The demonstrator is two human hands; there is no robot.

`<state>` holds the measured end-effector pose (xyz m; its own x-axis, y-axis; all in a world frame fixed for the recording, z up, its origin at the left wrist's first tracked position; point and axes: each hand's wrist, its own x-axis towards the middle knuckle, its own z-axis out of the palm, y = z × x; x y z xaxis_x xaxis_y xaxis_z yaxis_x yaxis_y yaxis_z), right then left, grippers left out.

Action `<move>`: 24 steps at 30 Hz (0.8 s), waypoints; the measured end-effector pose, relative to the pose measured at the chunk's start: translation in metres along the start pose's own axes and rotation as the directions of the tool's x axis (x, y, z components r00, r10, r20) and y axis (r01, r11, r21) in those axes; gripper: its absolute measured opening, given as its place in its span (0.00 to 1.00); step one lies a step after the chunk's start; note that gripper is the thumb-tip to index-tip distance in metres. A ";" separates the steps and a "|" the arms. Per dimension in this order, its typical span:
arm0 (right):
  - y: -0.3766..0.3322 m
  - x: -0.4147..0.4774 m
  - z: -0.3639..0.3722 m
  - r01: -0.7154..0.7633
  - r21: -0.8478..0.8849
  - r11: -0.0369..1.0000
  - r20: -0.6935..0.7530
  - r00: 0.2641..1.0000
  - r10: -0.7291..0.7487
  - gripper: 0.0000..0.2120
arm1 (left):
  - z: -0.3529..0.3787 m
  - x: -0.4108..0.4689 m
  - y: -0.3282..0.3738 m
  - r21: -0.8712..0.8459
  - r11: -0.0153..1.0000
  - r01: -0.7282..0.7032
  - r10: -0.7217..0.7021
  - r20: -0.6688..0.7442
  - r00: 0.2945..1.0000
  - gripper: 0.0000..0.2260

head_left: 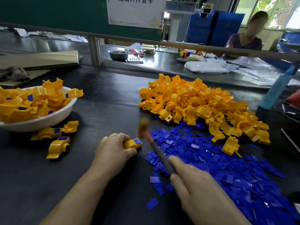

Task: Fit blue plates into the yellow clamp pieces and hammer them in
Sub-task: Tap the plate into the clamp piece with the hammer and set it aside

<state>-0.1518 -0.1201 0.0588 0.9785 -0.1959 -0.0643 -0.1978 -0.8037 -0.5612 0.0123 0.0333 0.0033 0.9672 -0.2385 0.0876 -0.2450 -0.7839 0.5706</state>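
My left hand [113,150] grips a yellow clamp piece [132,143] flat on the dark table, with a blue plate [137,141] sitting in its top. My right hand [193,181] grips the handle of a small hammer [159,155]. The hammer's blurred head [143,127] hangs just above and right of the clamp. A heap of bare yellow clamp pieces [199,104] lies at the back right. Loose blue plates [219,163] are spread in front of it, under my right hand.
A white bowl [48,117] at the left holds clamp pieces fitted with blue plates. Three fitted pieces [56,137] lie beside it on the table. A person sits across the far bench at the upper right. A blue bottle [276,90] stands at the right edge.
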 end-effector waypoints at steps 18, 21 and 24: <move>0.003 0.015 -0.004 -0.106 0.056 0.993 0.043 0.994 0.103 0.10 | 0.000 0.001 -0.001 0.075 0.997 -0.032 0.033 -0.002 0.999 0.19; 0.016 0.008 -0.014 -0.141 0.063 0.988 -0.101 0.984 0.147 0.14 | 0.000 0.001 -0.002 0.085 0.996 -0.023 0.021 0.019 1.000 0.21; 0.041 0.006 -0.025 -0.219 -0.055 0.974 -0.256 0.946 0.198 0.18 | -0.003 0.001 0.000 0.073 0.997 0.021 -0.021 0.007 1.000 0.20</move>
<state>-0.1558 -0.1681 0.0561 0.8718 -0.4883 0.0390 -0.4102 -0.7711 -0.4870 0.0135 0.0342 0.0056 0.9717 -0.2256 0.0701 -0.2292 -0.8281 0.5116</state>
